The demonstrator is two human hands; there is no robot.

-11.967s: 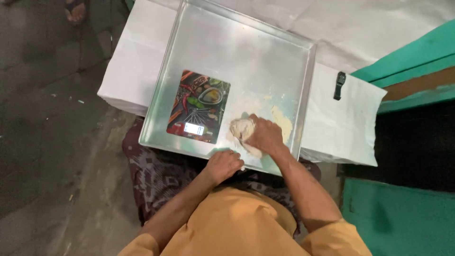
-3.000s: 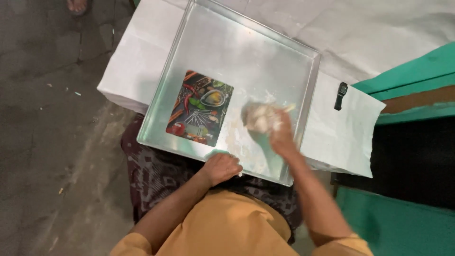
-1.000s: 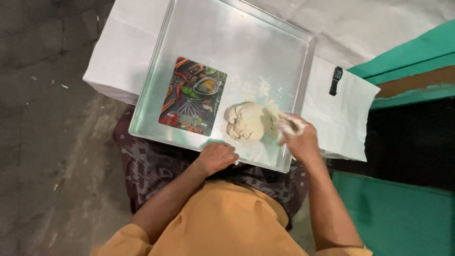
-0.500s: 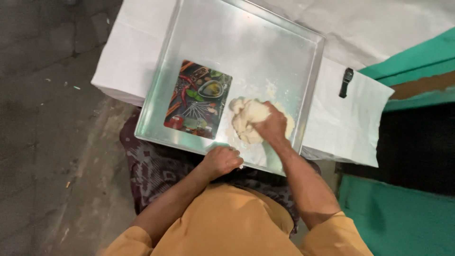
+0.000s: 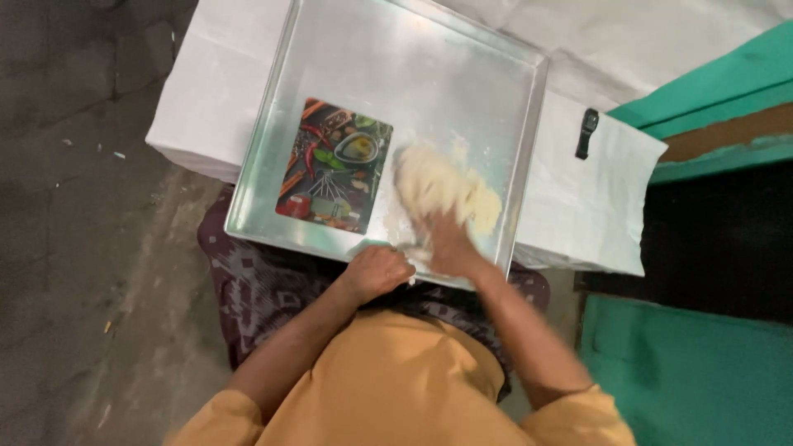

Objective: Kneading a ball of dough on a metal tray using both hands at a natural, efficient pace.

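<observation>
A kitchen scale [image 5: 336, 168] with a printed spice picture lies in the left half of the square metal tray [image 5: 462, 74] on the white-covered table [image 5: 198, 107]. The left hand [image 5: 380, 271], grip curled narrow, rests on the tray's near rim. The right hand [image 5: 448, 242], blurred, presses the pale dough [image 5: 438, 188]; its grip cannot be told. A black remote [image 5: 586, 132] lies right of the tray.

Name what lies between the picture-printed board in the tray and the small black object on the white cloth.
In the head view, the pale dough under the right hand, then the tray's right rim, lie between the board and the black object.
</observation>
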